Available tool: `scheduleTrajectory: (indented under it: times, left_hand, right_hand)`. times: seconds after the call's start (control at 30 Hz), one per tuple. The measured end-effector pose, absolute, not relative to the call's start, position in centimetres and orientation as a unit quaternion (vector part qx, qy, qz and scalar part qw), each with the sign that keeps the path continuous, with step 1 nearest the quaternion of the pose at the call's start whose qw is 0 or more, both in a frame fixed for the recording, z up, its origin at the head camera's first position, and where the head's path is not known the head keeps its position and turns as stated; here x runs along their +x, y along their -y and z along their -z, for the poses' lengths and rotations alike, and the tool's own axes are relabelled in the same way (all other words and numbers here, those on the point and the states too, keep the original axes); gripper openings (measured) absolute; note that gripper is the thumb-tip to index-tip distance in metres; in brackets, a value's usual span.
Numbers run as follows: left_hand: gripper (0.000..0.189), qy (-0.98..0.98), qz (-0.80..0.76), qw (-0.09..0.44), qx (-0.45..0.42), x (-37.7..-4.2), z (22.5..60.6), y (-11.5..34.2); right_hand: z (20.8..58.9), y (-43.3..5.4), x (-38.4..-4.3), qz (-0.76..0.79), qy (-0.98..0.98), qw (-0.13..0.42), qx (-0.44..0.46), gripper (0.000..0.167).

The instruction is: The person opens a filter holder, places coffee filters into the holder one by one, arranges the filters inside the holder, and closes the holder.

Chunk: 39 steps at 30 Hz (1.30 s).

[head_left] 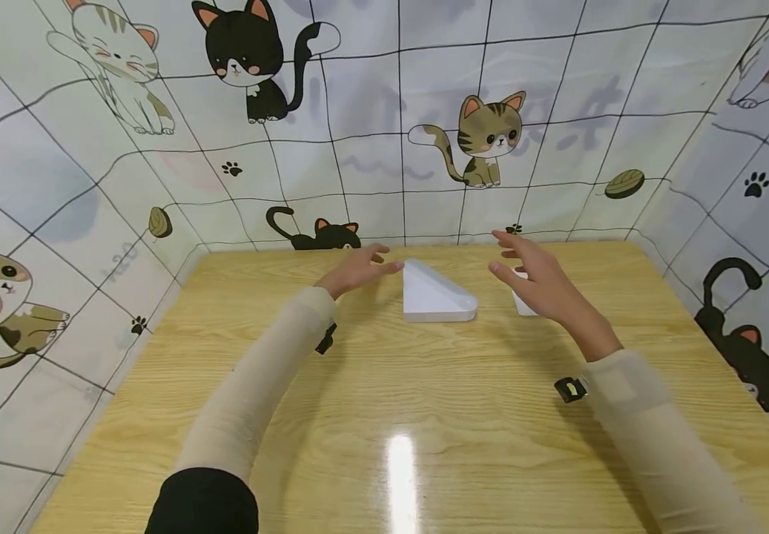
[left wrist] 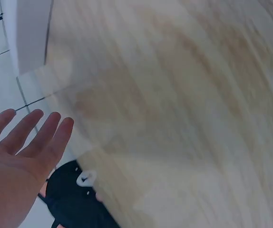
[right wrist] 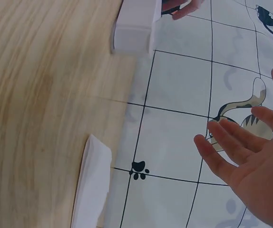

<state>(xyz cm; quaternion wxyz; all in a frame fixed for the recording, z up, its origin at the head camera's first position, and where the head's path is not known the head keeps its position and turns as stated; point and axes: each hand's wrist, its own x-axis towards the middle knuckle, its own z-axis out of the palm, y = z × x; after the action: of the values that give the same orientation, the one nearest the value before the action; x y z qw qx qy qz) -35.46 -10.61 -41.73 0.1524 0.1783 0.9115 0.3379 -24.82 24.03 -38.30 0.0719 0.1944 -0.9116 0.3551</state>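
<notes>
A white triangular box [head_left: 434, 297] with a rounded corner lies toward the back of the wooden table. My left hand [head_left: 360, 271] hovers left of it, fingers loosely extended; the thumb tip overlaps the box's back corner in the head view, and I cannot tell whether it touches. In the left wrist view the fingers of that hand [left wrist: 22, 166] hold nothing. To the right of the box, my right hand [head_left: 540, 285] is raised with spread fingers. Partly hidden behind it is a small white flat piece [head_left: 524, 305], like folded paper [right wrist: 93, 183] in the right wrist view.
The wooden table [head_left: 371, 393] ends at the back against a white grid-lined cloth [head_left: 371, 167] printed with cats and paw marks. The same cloth hangs along both sides. Black wrist devices [head_left: 570, 389] sit below both forearms.
</notes>
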Motion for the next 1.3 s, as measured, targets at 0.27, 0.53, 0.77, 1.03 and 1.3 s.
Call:
scheduleTrajectory:
  times: [0.27,0.53,0.77,1.03,1.3]
  left_hand:
    - [0.082,-0.907,-0.345,0.162,0.178,-35.4,43.2,9.1]
    - [0.088,-0.902,-0.36,0.17,0.169,-35.7,43.6,8.0]
    - [0.088,-0.89,-0.384,0.179,0.169,-36.1,44.1,7.2]
    - [0.087,-0.891,-0.381,0.183,0.166,-35.8,44.4,6.8]
    - [0.084,-0.873,-0.414,0.206,0.158,-36.1,44.8,6.7]
  right_hand:
    - [39.5,-23.4,-25.1,-0.359,0.911,0.048,0.197,0.062]
    - [39.8,-23.1,-25.2,-0.362,0.91,0.04,0.199,0.063]
    - [40.2,-23.2,-25.0,-0.372,0.905,0.049,0.199,0.062]
    - [40.5,-23.4,-24.7,-0.374,0.905,0.047,0.199,0.061]
    - [40.4,-23.5,-24.7,-0.377,0.904,0.052,0.197,0.059]
